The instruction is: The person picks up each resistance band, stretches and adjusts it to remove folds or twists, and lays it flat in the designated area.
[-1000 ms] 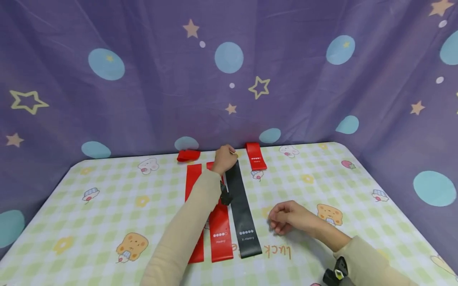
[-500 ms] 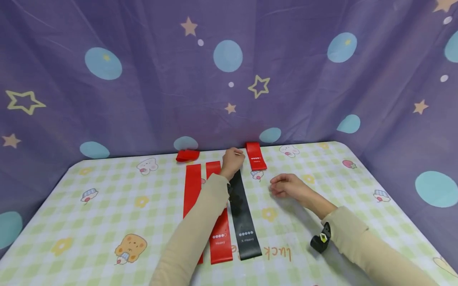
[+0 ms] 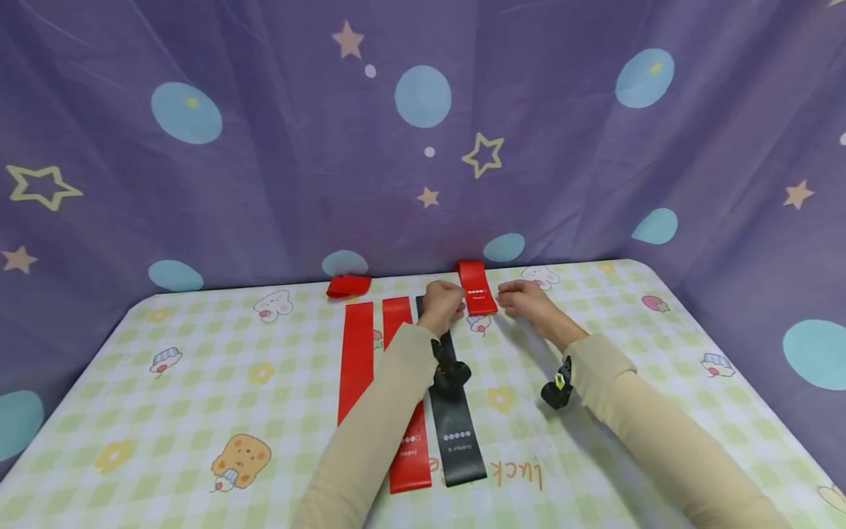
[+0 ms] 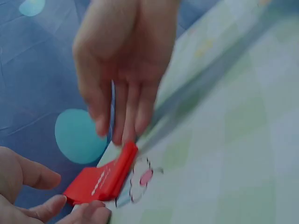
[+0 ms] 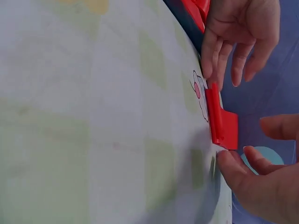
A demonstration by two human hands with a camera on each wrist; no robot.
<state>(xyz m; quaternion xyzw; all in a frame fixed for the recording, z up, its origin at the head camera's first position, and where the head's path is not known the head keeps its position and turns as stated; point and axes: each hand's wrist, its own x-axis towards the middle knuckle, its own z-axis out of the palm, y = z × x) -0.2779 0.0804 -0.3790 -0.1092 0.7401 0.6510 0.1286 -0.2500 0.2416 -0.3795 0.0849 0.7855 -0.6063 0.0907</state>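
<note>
Left hand and right hand, fingers loose and empty, flank the far, folded red "Heavy" band, apparently a reach that next calls for pinching both sides.

And here it is, a purple curtain filling the whole back and wrapping round both sides, hanging in soft folds and dotted with pale blue circles, peach stars and yellow outlined stars! Down in front spreads the worktop, far corners rounded, dressed in green and white checks, with yellow flowers, a toast cartoon, cupcakes, a strawberry and orange lettering. Soft light spreads over it, the shadows blurry-edged.
</note>
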